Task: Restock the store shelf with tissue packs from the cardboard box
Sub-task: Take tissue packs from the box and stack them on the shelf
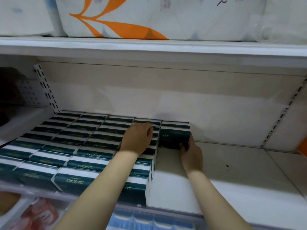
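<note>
**Fifth Column Started at Rear of Shelf; Pack in Hand, Not Yet Released**

The tissue pack (174,136) in hand stands at the right rear corner of the stocked block (74,146), touching the block's last column and set close to the back panel (182,100). One further pack sits behind it.

The right hand (191,153) grips this pack at its front right corner. The thumb lies on the front face and the fingers are curled round the right side. In my judgement this hold serves to push the pack back and leftward, flush against the block.

The left hand (137,138) rests palm down on top of the block's rightmost column, just left of the pack. Its fingers lie pressed together and lightly bent, pinching nothing. This most likely steadies the standing rows so they do not topple while the new pack is seated.

The shelf (232,171) holds the block in four filled columns. Right of the block its surface is bare, so much restocking appears to remain.

The upper shelf (149,47), above the block, carries large white bundles (124,19) with an orange leaf print. Below the block, a lower tier holds red packets (41,214) and blue packets (149,219), both blurred.

The cardboard box is not in view.
</note>
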Available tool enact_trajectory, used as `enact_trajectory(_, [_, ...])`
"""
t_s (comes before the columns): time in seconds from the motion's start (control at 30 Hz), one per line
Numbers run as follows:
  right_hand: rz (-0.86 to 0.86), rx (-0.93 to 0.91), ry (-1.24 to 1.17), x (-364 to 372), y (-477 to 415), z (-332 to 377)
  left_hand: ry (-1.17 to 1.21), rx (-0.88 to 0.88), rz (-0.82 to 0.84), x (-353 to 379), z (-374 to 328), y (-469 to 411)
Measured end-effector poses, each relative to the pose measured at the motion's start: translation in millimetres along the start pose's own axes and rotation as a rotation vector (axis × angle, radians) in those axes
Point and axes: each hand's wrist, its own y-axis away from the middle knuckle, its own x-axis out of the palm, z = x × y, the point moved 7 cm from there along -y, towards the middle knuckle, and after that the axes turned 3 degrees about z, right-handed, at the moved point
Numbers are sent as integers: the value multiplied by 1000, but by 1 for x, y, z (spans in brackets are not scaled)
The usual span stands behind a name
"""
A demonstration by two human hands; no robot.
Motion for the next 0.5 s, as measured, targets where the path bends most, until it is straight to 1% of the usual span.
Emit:
enact_trajectory(0.07, [43, 14, 17, 3, -1, -4, -11, -21, 79, 1, -3, 1])
enact_trajectory(0.17, [148, 18, 33, 0, -1, -2, 89, -79, 189, -3, 0, 3])
enact_trajectory(0.2, [196, 41, 2, -2, -1, 1, 141, -116, 203, -8, 2, 6])
enact_trajectory(0.27, [274, 141, -174, -9, 2, 6, 218, -188, 187, -20, 6, 13])
enact_trajectory(0.3, [277, 193, -268, -15, 4, 10, 249, -213, 167, -26, 6, 19])
enact_trajectory(0.37, [186, 251, -396, -30, 11, 19, 331, -242, 94, -37, 8, 35])
enact_trajectory(0.43, [67, 249, -445, -43, 21, 32, 443, -250, -1, -47, 8, 52])
enact_trajectory(0.5, [59, 208, -492, -45, 39, 54, 550, -247, -61, -57, 7, 72])
